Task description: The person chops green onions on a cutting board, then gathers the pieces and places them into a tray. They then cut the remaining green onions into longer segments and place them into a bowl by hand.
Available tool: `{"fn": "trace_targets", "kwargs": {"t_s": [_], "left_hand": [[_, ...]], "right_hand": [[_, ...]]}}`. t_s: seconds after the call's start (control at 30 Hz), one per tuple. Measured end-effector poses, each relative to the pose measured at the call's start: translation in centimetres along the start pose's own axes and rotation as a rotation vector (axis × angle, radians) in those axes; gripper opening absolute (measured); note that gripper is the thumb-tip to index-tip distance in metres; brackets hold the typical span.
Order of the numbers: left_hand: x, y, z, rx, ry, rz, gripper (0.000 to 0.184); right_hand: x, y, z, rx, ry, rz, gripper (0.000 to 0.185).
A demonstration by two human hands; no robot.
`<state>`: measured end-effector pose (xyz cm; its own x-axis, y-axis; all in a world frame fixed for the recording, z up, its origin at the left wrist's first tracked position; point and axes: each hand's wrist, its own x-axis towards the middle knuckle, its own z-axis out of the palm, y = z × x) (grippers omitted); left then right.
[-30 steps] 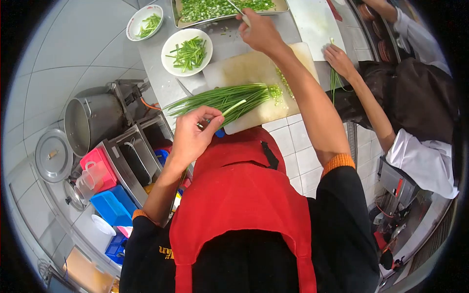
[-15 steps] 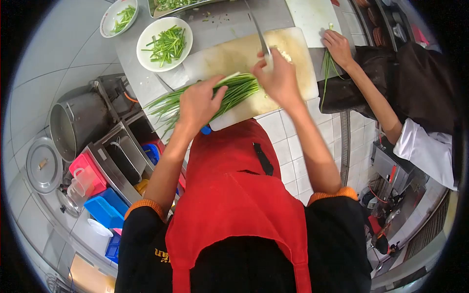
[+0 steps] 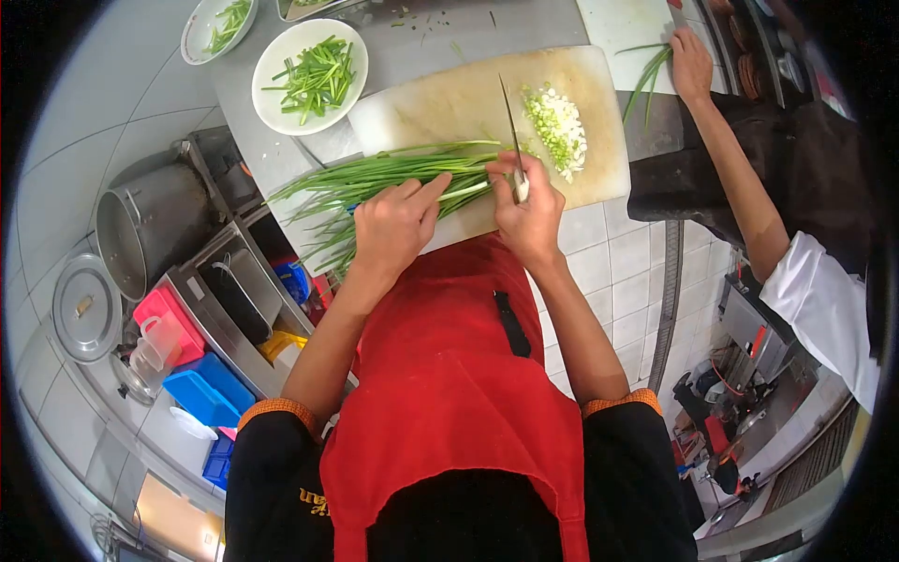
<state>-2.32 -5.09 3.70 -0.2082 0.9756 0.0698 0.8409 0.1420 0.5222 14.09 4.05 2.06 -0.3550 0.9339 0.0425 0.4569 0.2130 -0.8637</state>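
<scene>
Green stalks lie at 8 o'clock on the cutting board; the right hand is closed round the knife, blade toward 12 o'clock; the left hand, apart from it, rests on the stalks, firmness of grip indeterminable. Curl the extended left forefinger clear of the blade; align stalk ends; keep chopped pieces separate, between 2 and 3 o'clock.

Single head-worn view, facing forward and steeply down, red apron nearest, cutting board beyond, edges apparently warped
</scene>
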Motion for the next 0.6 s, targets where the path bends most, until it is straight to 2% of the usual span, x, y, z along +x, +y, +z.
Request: {"fn": "trace_targets", "kwargs": {"t_s": [0.2,0.3,0.37,0.6], "left_hand": [[0.1,0.7,-0.6,0.014,0.028,0.009,0.029],[0.3,1.7,-1.9,-0.023,0.013,-0.003,0.029],[0.5,2.0,-2.1,-0.056,-0.009,-0.005,0.03],[2.8,2.4,-0.5,-0.228,-0.027,0.137,0.03]], "right_hand": [[0.1,-0.1,-0.3,0.013,0.007,0.01,0.025],[0.2,-1.2,-1.4,0.02,0.073,-0.017,0.024],[-0.1,-1.2,-2.2,0.025,0.134,0.04,0.022],[-2.5,-0.6,-4.8,0.059,0.192,0.115,0.021]]}}
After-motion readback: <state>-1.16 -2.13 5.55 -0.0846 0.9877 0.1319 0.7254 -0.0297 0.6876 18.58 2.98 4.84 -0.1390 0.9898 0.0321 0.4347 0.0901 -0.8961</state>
